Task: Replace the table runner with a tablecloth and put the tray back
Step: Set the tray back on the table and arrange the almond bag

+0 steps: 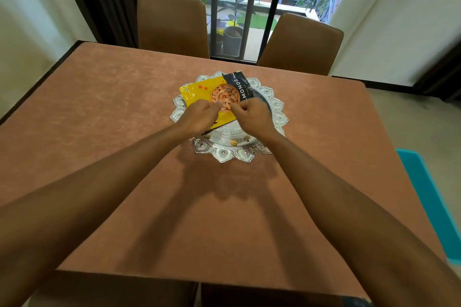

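A brown tablecloth (112,132) covers the whole table. An ornate silver tray (234,153) with a scalloped rim sits at the table's middle. On the tray lies a yellow and black packet of almonds (224,93). My left hand (199,113) grips the packet's near edge with curled fingers. My right hand (252,113) pinches the same edge just to the right. A few loose nuts (234,142) lie on the tray's near part. No table runner is in view.
Two brown chairs (172,25) (301,43) stand at the table's far side, in front of a barred glass door. Chair backs (112,289) rise at the near edge. A turquoise object (429,197) lies on the floor to the right.
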Tool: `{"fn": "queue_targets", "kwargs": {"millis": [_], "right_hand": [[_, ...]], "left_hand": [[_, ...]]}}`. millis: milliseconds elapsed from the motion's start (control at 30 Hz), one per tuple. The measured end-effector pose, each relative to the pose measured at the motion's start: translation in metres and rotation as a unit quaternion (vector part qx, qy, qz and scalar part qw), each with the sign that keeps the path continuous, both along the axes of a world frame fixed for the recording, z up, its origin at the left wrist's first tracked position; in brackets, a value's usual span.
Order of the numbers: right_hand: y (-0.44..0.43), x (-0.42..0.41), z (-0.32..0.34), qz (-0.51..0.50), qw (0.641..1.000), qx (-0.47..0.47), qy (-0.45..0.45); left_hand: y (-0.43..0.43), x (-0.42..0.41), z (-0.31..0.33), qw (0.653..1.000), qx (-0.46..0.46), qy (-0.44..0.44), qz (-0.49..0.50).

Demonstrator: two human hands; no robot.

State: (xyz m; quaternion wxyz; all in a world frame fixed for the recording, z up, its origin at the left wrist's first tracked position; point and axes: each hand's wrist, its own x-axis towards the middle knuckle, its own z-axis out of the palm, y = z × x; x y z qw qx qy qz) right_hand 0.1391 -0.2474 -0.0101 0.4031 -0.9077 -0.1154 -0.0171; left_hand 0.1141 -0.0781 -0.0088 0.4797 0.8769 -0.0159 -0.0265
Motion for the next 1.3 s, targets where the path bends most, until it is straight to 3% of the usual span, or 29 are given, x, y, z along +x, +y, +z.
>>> {"fn": "queue_targets", "kwargs": {"millis": [100, 233, 333, 467, 567, 767, 867, 1033, 1133, 1233, 1300], "right_hand": [[0.020, -0.001, 0.018, -0.013, 0.998, 0.058, -0.018], [0.043, -0.009, 0.038, 0.020, 0.997, 0.043, -0.055], [0.051, -0.013, 0.046, 0.034, 0.996, 0.005, -0.081], [0.050, -0.015, 0.048, 0.027, 0.996, -0.011, -0.085], [0.050, -0.016, 0.049, 0.025, 0.996, -0.005, -0.084], [0.068, -0.037, 0.047, 0.131, 0.979, -0.079, -0.138], [0.076, -0.046, 0.044, 0.174, 0.959, -0.139, -0.172], [0.082, -0.055, 0.040, 0.219, 0.924, -0.236, -0.205], [0.088, -0.060, 0.044, 0.237, 0.943, -0.151, -0.176], [0.081, -0.055, 0.050, 0.139, 0.980, 0.004, -0.144], [0.067, -0.043, 0.048, 0.077, 0.991, 0.043, -0.097]], "left_hand": [[-0.007, -0.006, 0.007, 0.956, -0.238, 0.142, 0.095], [-0.007, -0.016, 0.014, 0.846, -0.425, 0.287, 0.147], [-0.008, -0.024, 0.020, 0.791, -0.504, 0.299, 0.176], [-0.011, -0.032, 0.025, 0.761, -0.555, 0.288, 0.174], [-0.012, -0.036, 0.029, 0.709, -0.621, 0.287, 0.172], [-0.018, -0.050, 0.035, 0.695, -0.637, 0.280, 0.180], [-0.014, -0.059, 0.035, 0.656, -0.675, 0.277, 0.195], [0.002, -0.059, 0.026, 0.634, -0.681, 0.255, 0.263], [0.011, -0.056, 0.023, 0.633, -0.682, 0.227, 0.287], [0.022, -0.054, 0.026, 0.622, -0.697, 0.225, 0.279], [0.029, -0.053, 0.025, 0.620, -0.695, 0.221, 0.289]]}}
